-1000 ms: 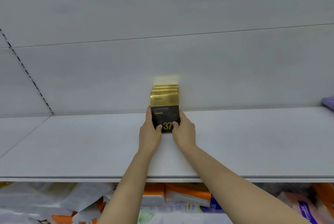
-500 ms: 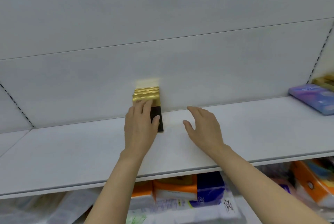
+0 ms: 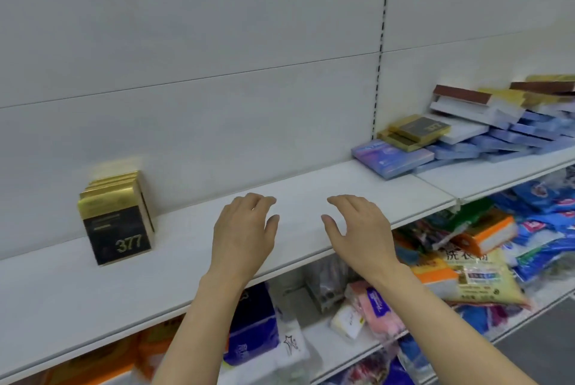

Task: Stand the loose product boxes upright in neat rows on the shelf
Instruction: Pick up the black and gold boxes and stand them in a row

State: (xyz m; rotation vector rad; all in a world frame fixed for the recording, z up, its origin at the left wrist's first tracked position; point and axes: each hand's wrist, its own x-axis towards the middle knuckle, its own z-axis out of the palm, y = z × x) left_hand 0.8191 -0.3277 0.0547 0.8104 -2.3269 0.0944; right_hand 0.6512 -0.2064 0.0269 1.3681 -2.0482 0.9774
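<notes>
A person's two bare forearms reach up from the bottom of the view toward a white shelf (image 3: pixel 311 185) that runs from lower left to upper right. Both hands hover side by side over the front part of the shelf, palms down, with a gap between them. The left hand (image 3: pixel 242 235) has its fingers (image 3: pixel 261 202) loosely bent and spread, holding nothing. The right hand (image 3: pixel 361 229) mirrors it, its fingers (image 3: pixel 345 199) relaxed and slightly curved, also holding nothing. Well to the left of the left hand, a short row of gold and black boxes (image 3: pixel 116 216) stands upright on the shelf, one behind another, reaching back toward the white rear panel (image 3: pixel 217 42); the front box shows the number 377. Neither hand touches this row. Far to the right, well apart from the right hand, a loose heap of boxes lies flat and overlapping where the shelf continues: a purple-blue box (image 3: pixel 390 156) at the near edge of the heap, two gold and black boxes (image 3: pixel 413 132) stacked flat on it and on the boxes behind, and more blue, white, brown and gold boxes (image 3: pixel 510 123) piled at slants behind. A dark perforated upright strip (image 3: pixel 381 42) divides the rear panel above the heap. Below the shelf, a lower shelf (image 3: pixel 326 338) holds a jumble of colourful soft packets and tissue packs (image 3: pixel 476 263), blurred in places.
</notes>
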